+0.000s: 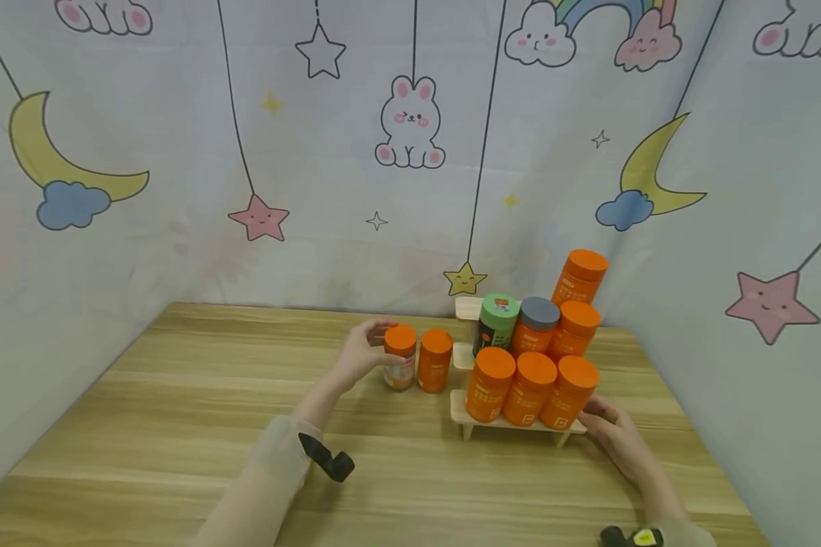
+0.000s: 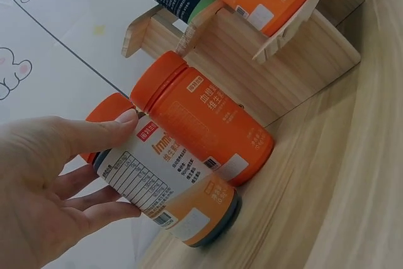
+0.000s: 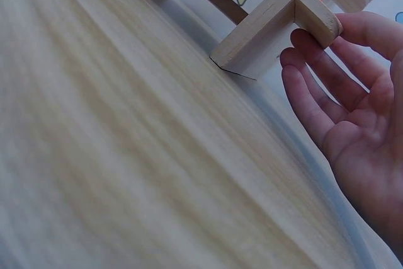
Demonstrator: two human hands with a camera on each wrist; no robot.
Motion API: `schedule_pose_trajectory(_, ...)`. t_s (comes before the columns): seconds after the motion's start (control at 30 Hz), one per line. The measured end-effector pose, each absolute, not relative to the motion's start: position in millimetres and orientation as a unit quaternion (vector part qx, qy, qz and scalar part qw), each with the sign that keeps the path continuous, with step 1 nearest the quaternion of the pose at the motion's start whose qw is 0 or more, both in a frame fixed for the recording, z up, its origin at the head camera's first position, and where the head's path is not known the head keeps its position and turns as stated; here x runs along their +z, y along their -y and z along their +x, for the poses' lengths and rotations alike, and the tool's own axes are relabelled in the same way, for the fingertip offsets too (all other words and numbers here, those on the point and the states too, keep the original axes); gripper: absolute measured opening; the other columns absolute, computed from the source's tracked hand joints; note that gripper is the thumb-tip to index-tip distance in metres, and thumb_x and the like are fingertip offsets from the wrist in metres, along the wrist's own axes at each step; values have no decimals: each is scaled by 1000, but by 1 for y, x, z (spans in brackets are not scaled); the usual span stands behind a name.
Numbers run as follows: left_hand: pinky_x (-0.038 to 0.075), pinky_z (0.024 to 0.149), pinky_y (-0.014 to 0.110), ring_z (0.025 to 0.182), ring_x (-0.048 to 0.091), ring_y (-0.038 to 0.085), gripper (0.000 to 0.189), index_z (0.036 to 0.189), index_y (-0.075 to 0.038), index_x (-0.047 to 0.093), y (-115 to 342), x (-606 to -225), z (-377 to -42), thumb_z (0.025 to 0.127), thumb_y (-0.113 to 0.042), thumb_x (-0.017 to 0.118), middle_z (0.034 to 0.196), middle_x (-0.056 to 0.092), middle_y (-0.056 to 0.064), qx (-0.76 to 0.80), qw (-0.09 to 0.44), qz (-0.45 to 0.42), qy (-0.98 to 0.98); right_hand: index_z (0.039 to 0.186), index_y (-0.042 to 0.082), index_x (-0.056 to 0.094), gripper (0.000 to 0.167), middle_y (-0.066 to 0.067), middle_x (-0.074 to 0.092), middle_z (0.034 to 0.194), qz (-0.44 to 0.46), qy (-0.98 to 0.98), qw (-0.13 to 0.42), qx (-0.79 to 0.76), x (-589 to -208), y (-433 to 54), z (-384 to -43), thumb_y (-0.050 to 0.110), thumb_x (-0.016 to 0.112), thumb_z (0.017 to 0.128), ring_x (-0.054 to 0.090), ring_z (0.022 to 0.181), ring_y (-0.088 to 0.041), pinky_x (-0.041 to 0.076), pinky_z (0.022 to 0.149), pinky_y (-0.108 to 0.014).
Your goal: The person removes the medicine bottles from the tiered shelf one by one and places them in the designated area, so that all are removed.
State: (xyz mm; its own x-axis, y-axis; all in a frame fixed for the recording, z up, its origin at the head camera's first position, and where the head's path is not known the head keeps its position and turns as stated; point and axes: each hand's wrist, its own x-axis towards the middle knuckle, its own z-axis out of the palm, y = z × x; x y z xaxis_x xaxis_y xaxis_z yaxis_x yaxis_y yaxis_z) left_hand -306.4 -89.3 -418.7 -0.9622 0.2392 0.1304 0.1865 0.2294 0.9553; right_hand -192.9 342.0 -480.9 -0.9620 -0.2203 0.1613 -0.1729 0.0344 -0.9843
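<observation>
Wooden table point(image 1: 410, 475), backdrop point(image 1: 345, 171) (cartoon-printed).

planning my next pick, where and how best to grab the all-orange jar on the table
Probably by its lid, from above: the all-orange jar stands upright, the white-labelled jar close on its left and the wooden rack close on its right, leaving little room at the sides.

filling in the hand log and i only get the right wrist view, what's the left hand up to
Observer: The left hand is holding a white-labelled jar.
Operator: anything standing next to that one
Observer: An orange jar, between it and the wooden rack.
Operator: any lids on the rack that aren't orange
Observer: Two in the middle row: a green lid and a grey lid.
</observation>
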Motion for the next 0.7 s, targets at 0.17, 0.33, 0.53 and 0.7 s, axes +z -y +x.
schedule_pose_trajectory(0.17, 49, 100, 50, 121, 57, 39, 66, 134, 0, 55, 89, -423, -306, 74, 2, 82, 132, 59, 21, 604, 21, 144, -783, 114, 33, 65, 44, 20, 64, 114, -139, -725, 18, -674, -481, -344, -193, -2, 42, 99, 57, 106, 5, 46, 87, -12)
schedule_pose_trajectory(0.33, 49, 100, 50, 123, 55, 39, 65, 136, -3, 54, 89, -426, -305, 77, -2, 81, 135, 58, 21, 605, 29, 158, -780, 116, 33, 63, 46, 20, 64, 116, -154, -725, 20, -671, -482, -345, -192, -2, 41, 99, 56, 108, 5, 45, 88, -11)
schedule_pose_trajectory(0.53, 48, 101, 51, 126, 53, 41, 65, 138, -1, 50, 89, -424, -302, 80, 0, 78, 137, 55, 23, 608, 37, 163, -776, 117, 33, 63, 46, 19, 64, 116, -155, -723, 16, -673, -483, -345, -193, -3, 40, 99, 56, 108, 5, 45, 87, -11)
schedule_pose_trajectory(0.7, 46, 103, 53, 127, 52, 42, 65, 139, 1, 48, 91, -426, -303, 81, 1, 76, 138, 54, 24, 602, 35, 173, -779, 116, 32, 64, 46, 19, 64, 116, -155, -723, 16, -673, -484, -345, -194, -3, 40, 99, 56, 107, 5, 46, 85, -13)
